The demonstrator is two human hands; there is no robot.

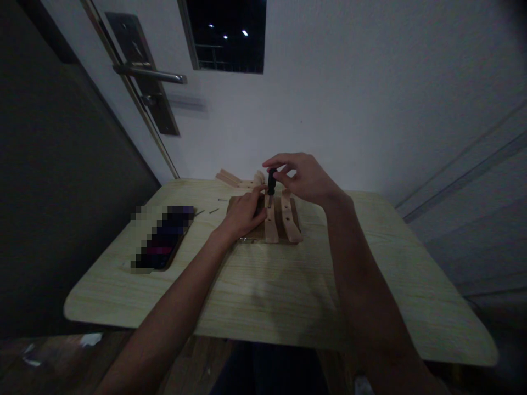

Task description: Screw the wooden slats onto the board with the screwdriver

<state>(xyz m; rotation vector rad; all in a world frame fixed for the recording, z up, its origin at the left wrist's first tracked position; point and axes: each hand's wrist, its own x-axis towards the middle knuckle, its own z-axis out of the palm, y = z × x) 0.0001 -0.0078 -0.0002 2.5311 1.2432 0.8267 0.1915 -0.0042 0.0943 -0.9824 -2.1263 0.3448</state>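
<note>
Gripping upright black-handled screwdriver (272, 182), set on pale curved wooden strip (270, 229) atop flat brown board (254, 232): right hand (305, 174), fingers closed. Left hand (242, 213): on board, beside strip; fingers' grip cannot be told.

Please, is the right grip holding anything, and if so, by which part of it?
Yes: the right grip holds a screwdriver, with fingertips at the upper end of its black handle.

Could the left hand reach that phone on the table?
Probably yes: just small fasteners lie between the left hand and the phone, though that hand rests on the brown board.
</note>
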